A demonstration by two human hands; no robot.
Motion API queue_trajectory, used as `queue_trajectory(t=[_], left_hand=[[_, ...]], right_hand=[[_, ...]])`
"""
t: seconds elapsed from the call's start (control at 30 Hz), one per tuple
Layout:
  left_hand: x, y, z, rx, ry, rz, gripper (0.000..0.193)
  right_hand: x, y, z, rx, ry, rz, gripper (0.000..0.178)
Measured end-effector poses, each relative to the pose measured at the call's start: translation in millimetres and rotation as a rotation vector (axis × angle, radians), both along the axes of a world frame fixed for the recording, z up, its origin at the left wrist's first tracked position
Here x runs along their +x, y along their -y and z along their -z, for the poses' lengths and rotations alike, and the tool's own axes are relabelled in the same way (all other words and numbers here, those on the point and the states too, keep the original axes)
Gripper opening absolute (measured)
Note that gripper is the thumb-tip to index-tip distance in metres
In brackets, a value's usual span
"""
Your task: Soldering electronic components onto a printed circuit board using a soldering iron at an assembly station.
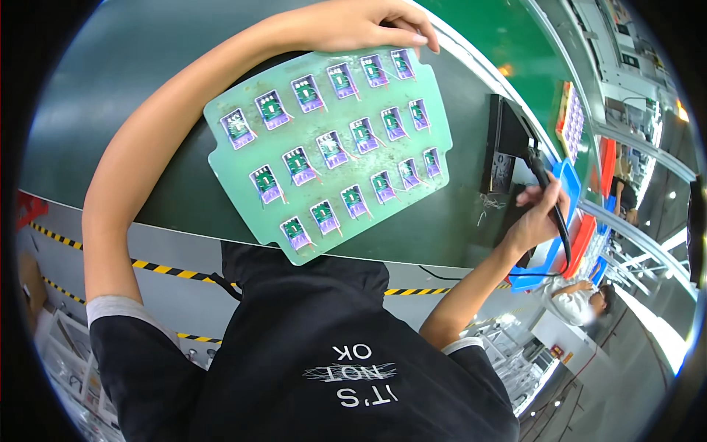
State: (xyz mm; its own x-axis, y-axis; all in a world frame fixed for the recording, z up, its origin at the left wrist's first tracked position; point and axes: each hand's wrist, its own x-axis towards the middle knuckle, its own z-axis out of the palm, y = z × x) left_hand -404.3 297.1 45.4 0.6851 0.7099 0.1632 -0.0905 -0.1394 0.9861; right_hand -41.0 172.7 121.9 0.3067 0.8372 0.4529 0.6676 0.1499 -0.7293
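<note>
A pale green fixture board (pixel 283 166) lies at an angle on the dark green table. Its rectangular slots hold rows of small green circuit boards (pixel 305 93) in purplish-white housings, with thin reddish wires sticking out. My left arm reaches round the board's far side, and my left hand (pixel 368 23) has its fingers bent over the far right corner. To the right, my right hand (pixel 541 214) is closed round a black soldering iron (pixel 541 173), whose tip end points away from me beside a black stand. The tip itself is hard to make out.
The black stand (pixel 507 132) sits by the table's right edge, with wire scraps (pixel 490 202) near it. Beyond are a blue bin (pixel 565 180), a red bin (pixel 582 247) and a tray of purple-white parts (pixel 571 121). A cable (pixel 442 278) runs along the near edge. Another person (pixel 578 303) is farther right.
</note>
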Motion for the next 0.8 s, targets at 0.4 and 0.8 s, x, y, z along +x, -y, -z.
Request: queue_trajectory(t=[0.4, 0.8], left_hand=[[-1, -1, -3, -0.028, -0.033, -0.023, 0.028], [-9, -4, 13, 0.007, -0.002, -0.173, 0.026]], right_hand=[[-17, 44, -51, 0.102, -0.388, -0.206, 0.041], [-88, -6, -37, -0.058, -0.499, -0.504, 0.056]])
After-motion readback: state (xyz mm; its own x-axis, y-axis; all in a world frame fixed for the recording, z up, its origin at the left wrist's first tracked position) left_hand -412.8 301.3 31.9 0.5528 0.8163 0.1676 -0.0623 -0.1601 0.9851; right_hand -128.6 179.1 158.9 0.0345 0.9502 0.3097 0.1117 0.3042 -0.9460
